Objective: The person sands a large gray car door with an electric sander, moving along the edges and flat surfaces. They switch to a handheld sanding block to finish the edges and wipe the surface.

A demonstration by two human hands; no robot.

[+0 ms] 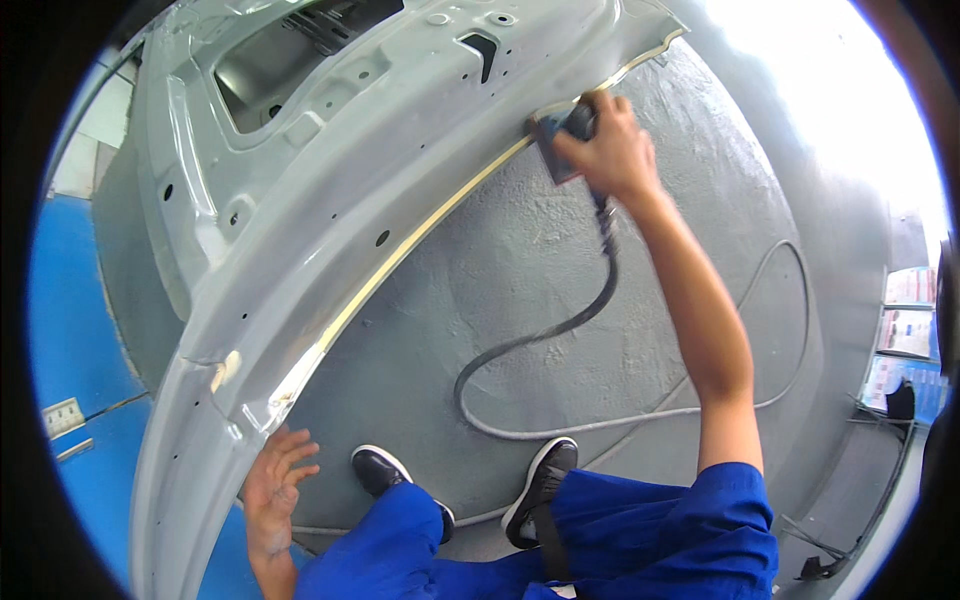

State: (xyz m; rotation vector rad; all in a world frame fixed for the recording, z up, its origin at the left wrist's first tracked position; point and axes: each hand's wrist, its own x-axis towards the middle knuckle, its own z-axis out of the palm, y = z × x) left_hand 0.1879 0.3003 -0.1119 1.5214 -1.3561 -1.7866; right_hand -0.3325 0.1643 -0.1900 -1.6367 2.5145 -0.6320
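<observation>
My right hand (620, 155) is wrapped round a hand-held power sander (555, 150) with a flat rectangular pad. The sander lies against the edge of a large grey car body panel (300, 265), partly hidden by my fingers. Along that curved edge runs a pale yellow strip (440, 215). My left hand (275, 485) is at the lower left, fingers spread and holding nothing, close beside the panel's near edge; whether it touches the metal I cannot tell. A dark hose (590, 312) hangs from the sander.
The hose continues as a grey loop across the grey floor (540, 260) and passes near my shoes (545, 485). Blue flooring (70, 290) lies at the far left. On the right are posted sheets (908, 330) and a rack with dark curved parts (870, 500).
</observation>
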